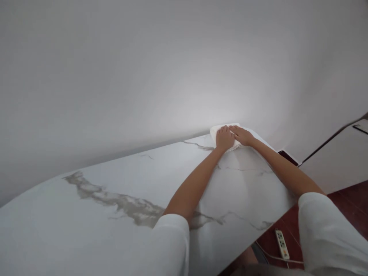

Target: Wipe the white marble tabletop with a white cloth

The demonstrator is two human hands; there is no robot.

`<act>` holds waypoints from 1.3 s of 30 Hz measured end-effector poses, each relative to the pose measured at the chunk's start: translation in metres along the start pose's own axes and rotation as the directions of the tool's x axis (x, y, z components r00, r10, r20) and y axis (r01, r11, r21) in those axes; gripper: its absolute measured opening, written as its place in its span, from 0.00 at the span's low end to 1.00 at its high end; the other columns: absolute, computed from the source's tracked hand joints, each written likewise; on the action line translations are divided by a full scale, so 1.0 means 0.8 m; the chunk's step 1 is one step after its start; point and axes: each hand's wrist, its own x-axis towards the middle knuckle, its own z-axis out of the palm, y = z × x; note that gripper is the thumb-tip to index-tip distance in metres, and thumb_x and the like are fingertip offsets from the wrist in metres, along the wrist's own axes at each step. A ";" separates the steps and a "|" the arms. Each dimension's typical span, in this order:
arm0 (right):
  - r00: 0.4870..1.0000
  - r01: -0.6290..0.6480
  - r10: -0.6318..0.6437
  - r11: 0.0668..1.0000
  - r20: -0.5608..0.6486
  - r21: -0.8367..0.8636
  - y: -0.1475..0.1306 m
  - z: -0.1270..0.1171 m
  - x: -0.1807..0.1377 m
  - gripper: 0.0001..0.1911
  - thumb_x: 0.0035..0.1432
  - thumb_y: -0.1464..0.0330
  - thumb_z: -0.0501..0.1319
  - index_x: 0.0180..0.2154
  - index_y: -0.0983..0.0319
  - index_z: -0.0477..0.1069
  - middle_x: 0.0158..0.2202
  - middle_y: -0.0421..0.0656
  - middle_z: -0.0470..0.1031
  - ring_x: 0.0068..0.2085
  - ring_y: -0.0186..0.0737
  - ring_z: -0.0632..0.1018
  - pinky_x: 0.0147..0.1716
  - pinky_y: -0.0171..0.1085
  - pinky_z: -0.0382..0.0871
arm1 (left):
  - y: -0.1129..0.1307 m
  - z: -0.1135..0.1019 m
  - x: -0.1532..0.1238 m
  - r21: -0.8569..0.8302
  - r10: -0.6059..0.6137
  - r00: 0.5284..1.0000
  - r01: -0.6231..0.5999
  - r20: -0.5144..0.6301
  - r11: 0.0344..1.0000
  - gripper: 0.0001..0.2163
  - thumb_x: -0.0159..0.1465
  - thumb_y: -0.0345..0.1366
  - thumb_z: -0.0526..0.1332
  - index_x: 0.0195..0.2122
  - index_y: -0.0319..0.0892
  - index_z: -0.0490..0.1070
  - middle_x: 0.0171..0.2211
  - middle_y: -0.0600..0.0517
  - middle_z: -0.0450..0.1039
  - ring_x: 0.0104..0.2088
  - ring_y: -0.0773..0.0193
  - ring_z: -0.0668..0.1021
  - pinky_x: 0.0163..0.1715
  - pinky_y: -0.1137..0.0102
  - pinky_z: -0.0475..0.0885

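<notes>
A white folded cloth lies at the far corner of a white marble table, close to the wall. My left hand rests on top of the cloth with its fingers curled down onto it. My right hand lies flat beside it, fingers stretched out over the cloth's right part. Both arms reach far forward across the table, in white short sleeves.
A plain white wall runs behind the table. A white power strip with its cable lies on the dark red floor to the right of the table's edge. A white door or panel stands at the right.
</notes>
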 end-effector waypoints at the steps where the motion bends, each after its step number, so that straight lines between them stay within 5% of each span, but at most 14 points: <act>1: 1.000 -0.022 0.022 1.000 -0.005 -0.005 0.008 0.000 0.003 0.28 0.64 0.59 0.42 0.62 0.60 0.54 0.64 0.41 0.56 0.64 0.44 0.56 0.62 0.47 0.51 | 0.001 0.003 0.009 -0.005 0.014 1.000 -0.014 0.002 1.000 0.18 0.65 0.31 0.46 0.53 0.26 0.62 0.55 0.37 0.64 0.56 0.51 0.65 0.57 0.62 0.56; 9: 0.982 -0.188 0.187 0.978 -0.010 -0.094 0.042 -0.026 -0.070 0.29 0.62 0.65 0.42 0.62 0.67 0.53 0.64 0.49 0.53 0.64 0.45 0.55 0.62 0.47 0.50 | 0.062 0.025 0.020 -0.128 0.164 0.986 -0.160 0.019 0.979 0.17 0.64 0.31 0.48 0.52 0.32 0.63 0.54 0.38 0.65 0.57 0.52 0.65 0.57 0.60 0.56; 14: 0.971 -0.237 0.232 0.965 -0.060 -0.112 0.020 -0.043 -0.155 0.28 0.62 0.65 0.42 0.63 0.59 0.51 0.64 0.43 0.55 0.63 0.46 0.57 0.60 0.52 0.54 | 0.112 0.019 -0.030 -0.198 0.227 0.974 -0.221 0.011 0.955 0.18 0.64 0.32 0.48 0.53 0.31 0.63 0.55 0.38 0.64 0.57 0.52 0.65 0.58 0.61 0.56; 20: 0.962 -0.274 0.266 0.948 -0.067 -0.164 -0.054 -0.067 -0.264 0.29 0.61 0.66 0.42 0.63 0.59 0.51 0.63 0.43 0.57 0.64 0.47 0.56 0.61 0.51 0.55 | 0.161 -0.010 -0.121 -0.336 0.280 0.959 -0.252 0.038 0.908 0.20 0.62 0.33 0.50 0.56 0.38 0.61 0.56 0.41 0.63 0.59 0.50 0.63 0.58 0.57 0.57; 26: 0.938 -0.347 0.333 0.914 -0.099 -0.210 -0.076 -0.081 -0.341 0.29 0.61 0.64 0.43 0.64 0.58 0.51 0.63 0.43 0.57 0.63 0.46 0.57 0.61 0.50 0.55 | 0.206 -0.011 -0.161 -0.221 0.420 0.907 -0.412 -0.013 0.884 0.19 0.62 0.35 0.51 0.52 0.32 0.64 0.52 0.36 0.66 0.55 0.50 0.67 0.55 0.59 0.61; 33: 0.906 -0.417 0.389 0.888 -0.166 -0.192 0.001 -0.074 -0.294 0.29 0.60 0.66 0.42 0.61 0.65 0.57 0.60 0.50 0.62 0.61 0.50 0.62 0.59 0.50 0.59 | 0.211 0.023 -0.074 -0.176 0.461 0.887 -0.451 0.023 0.875 0.13 0.63 0.32 0.49 0.45 0.36 0.69 0.44 0.44 0.72 0.48 0.58 0.72 0.50 0.65 0.65; 39: 0.927 -0.370 0.352 0.916 -0.130 -0.156 0.052 -0.053 -0.182 0.27 0.60 0.68 0.43 0.60 0.63 0.58 0.59 0.47 0.64 0.60 0.46 0.64 0.58 0.47 0.60 | 0.146 0.047 0.002 -0.094 0.393 0.920 -0.390 0.010 0.916 0.13 0.64 0.31 0.50 0.44 0.33 0.70 0.45 0.44 0.72 0.48 0.59 0.72 0.51 0.67 0.65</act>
